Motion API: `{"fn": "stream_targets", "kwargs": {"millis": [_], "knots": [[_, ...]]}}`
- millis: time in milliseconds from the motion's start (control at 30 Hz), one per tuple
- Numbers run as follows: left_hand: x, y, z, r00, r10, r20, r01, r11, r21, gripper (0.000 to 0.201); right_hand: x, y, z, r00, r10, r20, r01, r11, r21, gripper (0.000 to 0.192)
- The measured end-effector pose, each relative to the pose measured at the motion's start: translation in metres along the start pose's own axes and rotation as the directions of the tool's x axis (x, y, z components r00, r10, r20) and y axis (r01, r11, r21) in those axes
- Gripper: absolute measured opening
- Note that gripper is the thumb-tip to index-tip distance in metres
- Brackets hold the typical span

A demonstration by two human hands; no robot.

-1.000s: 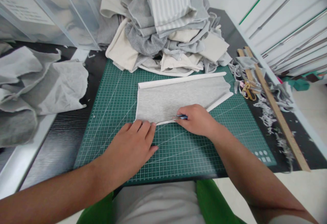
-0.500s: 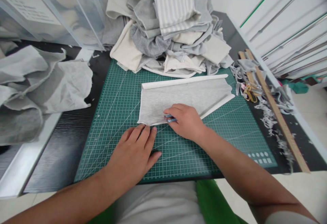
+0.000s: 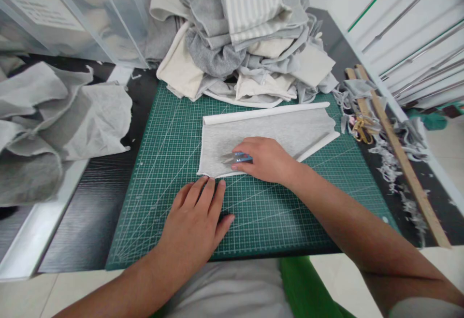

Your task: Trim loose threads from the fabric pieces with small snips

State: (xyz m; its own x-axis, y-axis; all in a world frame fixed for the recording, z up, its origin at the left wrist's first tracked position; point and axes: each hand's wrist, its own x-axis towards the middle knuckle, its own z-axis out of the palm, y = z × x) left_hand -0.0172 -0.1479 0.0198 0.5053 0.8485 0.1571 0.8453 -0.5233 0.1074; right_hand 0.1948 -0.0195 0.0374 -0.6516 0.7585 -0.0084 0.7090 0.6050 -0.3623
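Head view, one frame. Grey fabric piece (image 3: 268, 134) lies flat on the green cutting mat (image 3: 163, 163), roughly mid-mat, long axis left to right. Its far edge and its near right edge are curled into pale rolls; the left end is cut roughly straight.

Right hand (image 3: 268, 159) rests on the fabric near its front edge, fingers closed around a small blue-handled tool (image 3: 241, 156). The tool tip points left and lies on the cloth; the tip is blurred, so the tool type cannot be told.

Left hand (image 3: 197, 216) lies palm down on the mat, fingers extended and together, grasping nothing. Fingertips (image 3: 212, 181) sit at the front left corner of the fabric; contact with the cloth edge looks likely but cannot be confirmed.

Surroundings: heap of folded and crumpled cloth (image 3: 242, 33) in grey, cream and stripe at the far edge of the mat, touching it. Crumpled pale grey sheets (image 3: 54, 115) to the left, off the mat. Clear plastic bins (image 3: 72, 13) at far left. Right of the mat on the dark counter (image 3: 87, 211): wooden ruler (image 3: 402, 158), gold-handled scissors (image 3: 361, 129), grey fabric scraps (image 3: 387, 158).
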Motion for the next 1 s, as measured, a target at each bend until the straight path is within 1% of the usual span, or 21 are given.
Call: {"fn": "stream_targets", "kwargs": {"millis": [133, 267, 467, 567, 733, 933, 1000], "knots": [[0.004, 0.005, 0.001, 0.998, -0.066, -0.013, 0.066, 0.998, 0.003, 0.06, 0.003, 0.006, 0.009, 0.999, -0.004, -0.052, -0.001, 0.997, -0.08, 0.039], [0.008, 0.01, 0.002, 0.993, -0.119, -0.012, 0.119, 0.993, 0.01, 0.063, -0.006, 0.005, 0.013, 0.999, -0.008, -0.043, 0.004, 0.996, -0.09, 0.049], [0.006, 0.013, 0.004, 0.99, -0.136, -0.021, 0.136, 0.991, 0.005, 0.059, -0.014, 0.002, 0.011, 1.0, -0.022, -0.018, 0.019, 0.994, -0.107, 0.057], [0.004, 0.014, 0.006, 0.99, -0.137, -0.03, 0.137, 0.991, 0.006, 0.058, -0.014, 0.002, 0.01, 0.999, -0.05, -0.009, 0.049, 0.991, -0.121, 0.054], [0.001, 0.014, 0.007, 0.991, -0.124, -0.045, 0.125, 0.992, 0.004, 0.056, -0.016, -0.001, 0.006, 0.993, -0.117, -0.008, 0.115, 0.988, -0.101, 0.036], [0.0, 0.014, 0.007, 0.992, -0.119, -0.04, 0.119, 0.993, -0.001, 0.054, -0.019, -0.003, 0.003, 0.983, -0.16, 0.088, 0.165, 0.985, -0.058, 0.03], [0.0, 0.014, 0.007, 0.993, -0.115, -0.039, 0.115, 0.993, -0.002, 0.053, -0.019, -0.003, 0.004, 0.98, -0.168, 0.104, 0.175, 0.983, -0.06, 0.03]]}}
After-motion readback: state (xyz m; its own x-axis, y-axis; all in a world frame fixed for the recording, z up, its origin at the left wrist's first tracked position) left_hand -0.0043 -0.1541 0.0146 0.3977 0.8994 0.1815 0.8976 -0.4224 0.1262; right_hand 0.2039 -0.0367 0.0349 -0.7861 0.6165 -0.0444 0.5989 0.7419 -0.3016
